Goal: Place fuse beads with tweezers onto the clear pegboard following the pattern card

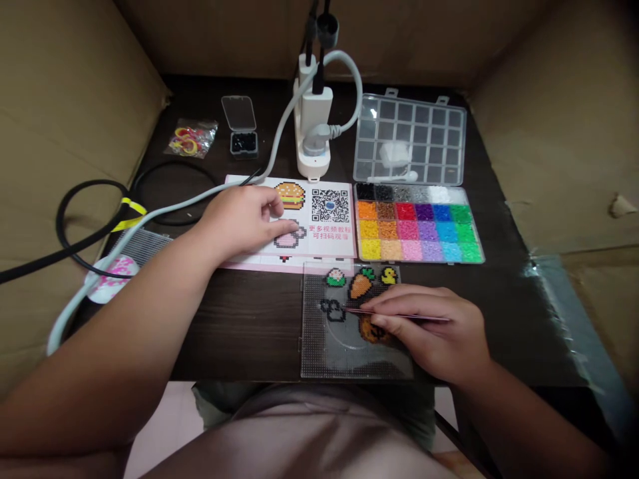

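Note:
My left hand [254, 223] rests on the printed pattern sheet [329, 247], fingers apart, a fingertip beside the pink-and-grey pixel picture [285, 236]. Pinched in my right hand [434, 329] are thin pink tweezers [399, 314], their tips at a black bead outline [334, 311] on the clear pegboard [319, 352]. Above that outline on the board lie a pink-and-green bead figure [336, 277], an orange carrot [359, 286] and a yellow duck [389, 276]. An orange-brown bead figure [373, 330] is partly hidden by my right hand.
The open bead box [419, 223] stands back right, its clear lid [409, 140] behind. A power strip [313, 126] with cables is at the back centre. Further left are a small box of black beads [244, 143], a plastic bag [192, 138], looped black cable [74, 249] and a pink-white object [114, 279].

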